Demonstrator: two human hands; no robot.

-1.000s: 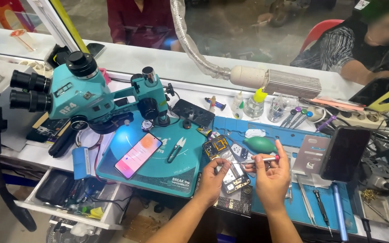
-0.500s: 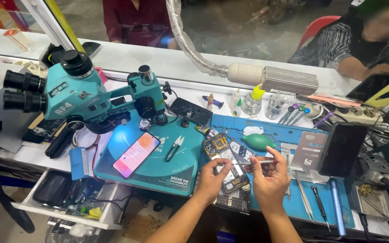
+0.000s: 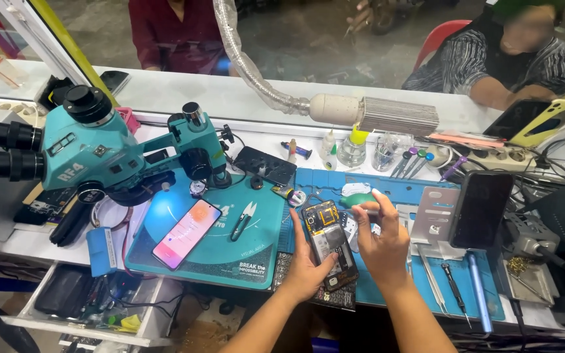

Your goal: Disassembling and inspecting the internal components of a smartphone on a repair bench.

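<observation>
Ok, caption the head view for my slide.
Left hand holds an opened phone; right hand works above it, beside a microscope.

bright, even workbench light

glare pools on the teal mat (image 3: 165, 219) under the microscope (image 3: 99, 150); edges bend slightly, the background perhaps soft.

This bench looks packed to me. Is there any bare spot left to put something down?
Yes, some. The teal mat is bare between the lit phone and the left hand, apart from small tweezers. The white counter behind the microscope is mostly open. Around the opened phone, right hand and blue mat, tools crowd everything.
</observation>
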